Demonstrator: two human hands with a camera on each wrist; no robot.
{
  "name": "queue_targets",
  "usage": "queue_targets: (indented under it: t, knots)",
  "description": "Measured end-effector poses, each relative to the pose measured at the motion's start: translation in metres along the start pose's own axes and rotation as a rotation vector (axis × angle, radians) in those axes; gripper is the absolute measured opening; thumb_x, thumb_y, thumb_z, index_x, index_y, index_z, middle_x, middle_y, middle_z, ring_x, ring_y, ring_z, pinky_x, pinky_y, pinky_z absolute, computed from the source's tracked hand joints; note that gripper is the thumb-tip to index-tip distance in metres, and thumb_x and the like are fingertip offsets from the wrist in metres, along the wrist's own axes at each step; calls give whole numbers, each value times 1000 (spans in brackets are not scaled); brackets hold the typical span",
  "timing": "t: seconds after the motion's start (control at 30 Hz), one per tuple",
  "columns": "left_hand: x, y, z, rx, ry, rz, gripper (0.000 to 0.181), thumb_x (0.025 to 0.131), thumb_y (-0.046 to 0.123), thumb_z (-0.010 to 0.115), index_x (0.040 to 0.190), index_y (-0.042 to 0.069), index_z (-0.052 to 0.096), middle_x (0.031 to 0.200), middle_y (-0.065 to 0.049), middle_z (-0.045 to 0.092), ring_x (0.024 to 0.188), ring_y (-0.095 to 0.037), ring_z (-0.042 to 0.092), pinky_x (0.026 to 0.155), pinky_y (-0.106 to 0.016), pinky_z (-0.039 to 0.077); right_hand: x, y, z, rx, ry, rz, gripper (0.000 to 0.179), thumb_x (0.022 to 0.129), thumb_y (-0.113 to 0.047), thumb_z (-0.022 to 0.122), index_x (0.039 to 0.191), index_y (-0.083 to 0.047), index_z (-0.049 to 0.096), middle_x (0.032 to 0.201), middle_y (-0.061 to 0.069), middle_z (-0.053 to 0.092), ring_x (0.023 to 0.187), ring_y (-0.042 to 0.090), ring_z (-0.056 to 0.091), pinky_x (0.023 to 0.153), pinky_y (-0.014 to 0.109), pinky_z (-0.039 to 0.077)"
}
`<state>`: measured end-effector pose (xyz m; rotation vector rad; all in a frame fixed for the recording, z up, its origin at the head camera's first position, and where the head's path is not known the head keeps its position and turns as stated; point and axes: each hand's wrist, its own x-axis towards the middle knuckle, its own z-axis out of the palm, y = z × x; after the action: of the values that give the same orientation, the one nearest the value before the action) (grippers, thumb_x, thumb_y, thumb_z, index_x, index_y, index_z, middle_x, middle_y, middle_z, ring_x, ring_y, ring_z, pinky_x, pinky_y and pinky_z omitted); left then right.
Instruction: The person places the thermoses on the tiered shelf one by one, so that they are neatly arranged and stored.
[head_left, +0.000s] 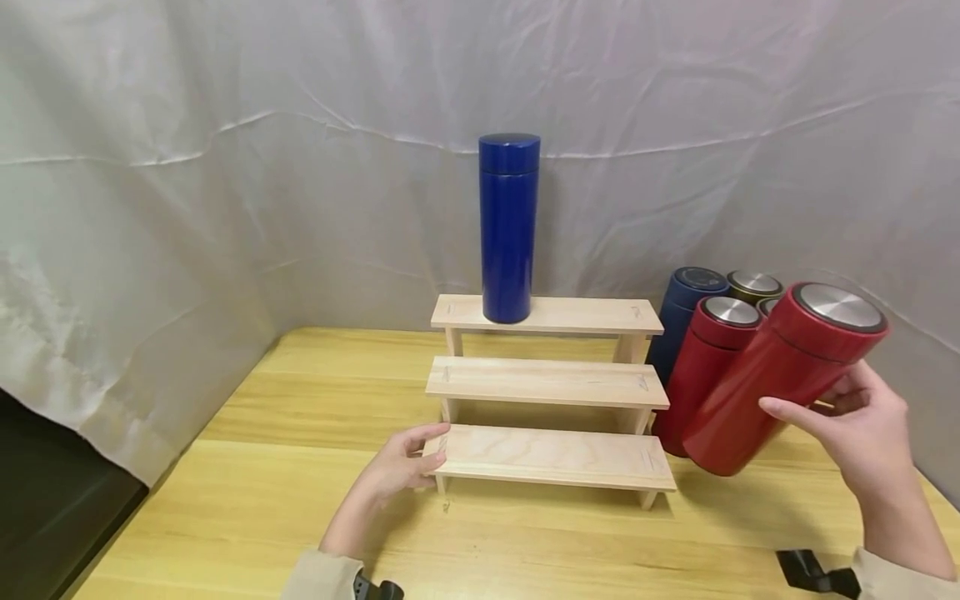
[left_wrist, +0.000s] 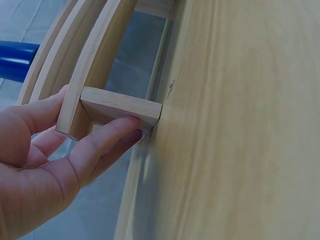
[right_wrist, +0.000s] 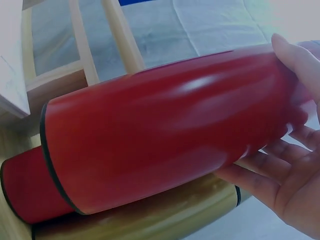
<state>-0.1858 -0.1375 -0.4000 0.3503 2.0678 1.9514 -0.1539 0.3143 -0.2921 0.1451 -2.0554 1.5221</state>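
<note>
My right hand grips a large red thermos flask, which leans with its silver-topped lid up to the right. In the right wrist view, the fingers wrap the upper body of the flask, and its dark-rimmed base points left. At the left end of the lowest step of a three-tier wooden stand, my left hand holds the board's end. The left wrist view has its fingers around the board and against the short leg. A tall blue flask stands upright on the top step.
Right of the stand are a second red flask, a dark blue flask and an olive-gold one, with another lid partly hidden. A grey cloth hangs behind the wooden table.
</note>
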Motion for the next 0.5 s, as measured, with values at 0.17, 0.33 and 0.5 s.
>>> queue_targets:
  t: [0.17, 0.33, 0.5]
  knots:
    - [0, 1, 0, 5, 1, 6, 50, 87, 5, 55, 131, -7, 35, 121, -30, 42, 97, -33, 55, 81, -49, 49, 4, -9, 5, -23, 21, 2, 55, 65, 13, 72, 111, -13, 55, 80, -7, 60, 69, 1, 57, 60, 8, 49]
    - [-1, 1, 1, 1, 11, -7, 50, 87, 4, 55, 131, -8, 35, 119, -30, 44, 95, -32, 56, 80, -47, 50, 5, -16, 10, 96, 44, -19, 55, 64, 17, 70, 108, -12, 56, 79, -6, 62, 69, 2, 59, 59, 8, 49]
    - [0, 1, 1, 0, 20, -8, 50, 86, 4, 56, 130, -7, 37, 118, -30, 45, 92, -30, 57, 78, -45, 51, 8, -22, 16, 274, 49, -45, 54, 63, 23, 66, 105, -8, 56, 79, -2, 64, 69, 5, 60, 60, 10, 50]
